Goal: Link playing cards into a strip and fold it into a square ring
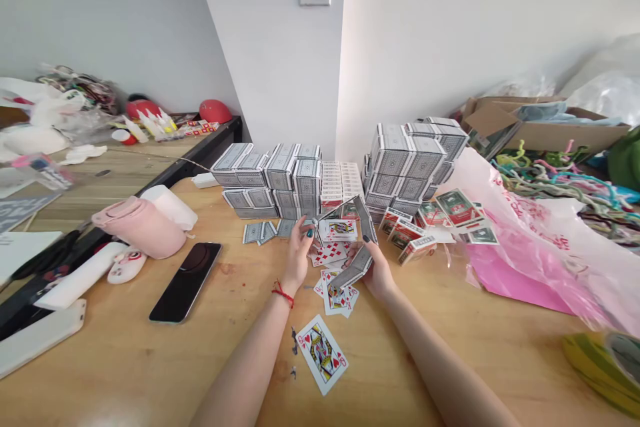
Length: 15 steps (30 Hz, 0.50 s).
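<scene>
My two hands hold a strip of joined playing cards [356,268], grey patterned backs outward, bent into an angular open frame above the table. My left hand [299,250], with dark green nails and a red string bracelet, pinches its left end. Closed round the lower right panel is my right hand [379,270]. Below the strip, loose face cards [336,293] lie in an overlapping pile, partly hidden. Nearer to me a queen of hearts [323,353] lies face up. Several loose cards [260,232] rest back up, left of my left hand.
Block-like stacks of cards [245,167] stand at the back left, with a taller one [400,163] at the right. Card boxes [407,233] lie beside it. A phone [186,282] and pink bottle [143,223] are leftward; pink plastic [520,260] and tape [605,367] rightward.
</scene>
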Each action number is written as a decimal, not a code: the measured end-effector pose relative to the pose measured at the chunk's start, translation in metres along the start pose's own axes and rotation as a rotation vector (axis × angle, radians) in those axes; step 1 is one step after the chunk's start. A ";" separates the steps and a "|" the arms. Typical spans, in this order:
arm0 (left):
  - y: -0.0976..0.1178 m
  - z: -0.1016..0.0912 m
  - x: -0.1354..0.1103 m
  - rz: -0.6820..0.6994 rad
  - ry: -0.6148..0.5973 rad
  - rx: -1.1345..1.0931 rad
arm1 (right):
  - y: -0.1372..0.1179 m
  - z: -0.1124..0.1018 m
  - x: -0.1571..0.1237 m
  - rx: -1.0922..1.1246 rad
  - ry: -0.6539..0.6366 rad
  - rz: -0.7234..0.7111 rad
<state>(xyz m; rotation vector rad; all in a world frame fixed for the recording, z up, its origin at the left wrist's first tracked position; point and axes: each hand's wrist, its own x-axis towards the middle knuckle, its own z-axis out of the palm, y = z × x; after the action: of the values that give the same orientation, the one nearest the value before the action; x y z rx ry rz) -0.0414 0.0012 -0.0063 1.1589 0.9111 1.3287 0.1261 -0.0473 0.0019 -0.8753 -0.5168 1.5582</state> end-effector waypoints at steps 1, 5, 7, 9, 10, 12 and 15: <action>0.000 0.000 -0.001 -0.024 -0.003 -0.033 | 0.000 -0.001 0.000 -0.018 0.007 -0.025; 0.001 -0.003 -0.001 -0.072 -0.014 -0.093 | 0.000 -0.002 0.000 -0.097 0.051 -0.097; 0.003 -0.004 -0.001 -0.076 -0.054 -0.074 | 0.000 -0.002 0.000 -0.146 0.061 -0.089; 0.005 -0.004 -0.002 -0.091 -0.099 -0.045 | 0.000 -0.002 0.000 -0.177 0.054 -0.092; 0.005 -0.004 -0.002 -0.100 -0.113 -0.033 | 0.000 -0.002 -0.001 -0.177 0.046 -0.104; 0.006 -0.003 -0.002 -0.111 -0.112 -0.021 | -0.001 -0.001 -0.001 -0.165 0.021 -0.118; 0.004 -0.002 -0.001 -0.108 -0.067 -0.022 | -0.003 0.000 -0.003 -0.154 -0.029 -0.103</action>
<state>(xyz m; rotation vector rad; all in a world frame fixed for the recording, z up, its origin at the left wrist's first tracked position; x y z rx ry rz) -0.0443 0.0000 -0.0030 1.1157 0.8957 1.2032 0.1280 -0.0496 0.0054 -0.9292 -0.7000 1.4530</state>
